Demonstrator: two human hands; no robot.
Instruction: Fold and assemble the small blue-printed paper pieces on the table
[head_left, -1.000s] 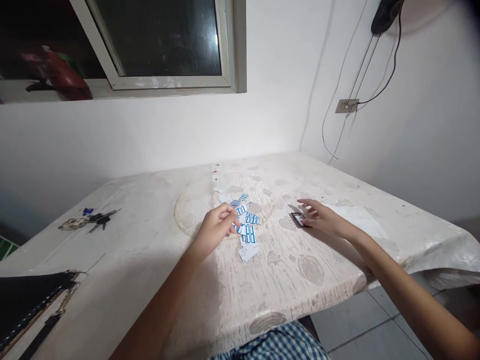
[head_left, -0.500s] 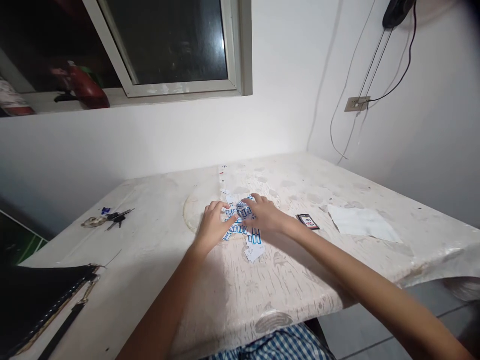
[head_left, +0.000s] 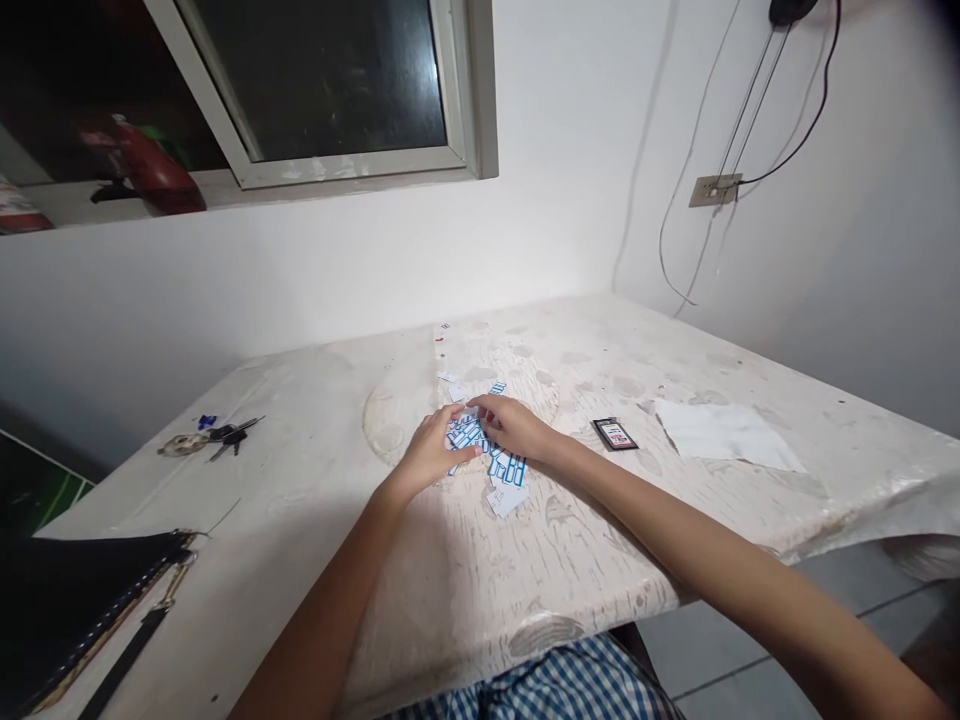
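Observation:
A loose pile of small paper pieces with blue markings (head_left: 508, 466) lies on the table in front of me. Around its left side curves my left hand (head_left: 429, 455), open, thumb and fingers spread against the papers. From the right, my right hand (head_left: 519, 427) reaches over the pile with its fingers bent and apart, touching the pieces. The two hands' fingertips nearly meet at the far side. Plain white slips (head_left: 507, 499) stick out at the near edge, and a few more papers (head_left: 454, 387) lie just beyond the hands. My palms hide part of the pile.
Right of my hands lies a small black-edged card or case (head_left: 615, 434), then a torn white paper (head_left: 724, 436). Keys (head_left: 232, 434) rest at the left, with a black zipped pouch (head_left: 90, 600) nearer. A wall and window (head_left: 315, 90) close off the back.
My right hand has shifted left over the pile and its fingers are more bent. The blue-marked papers have moved closer together. My left hand stays nearly in place; the view has tilted slightly.

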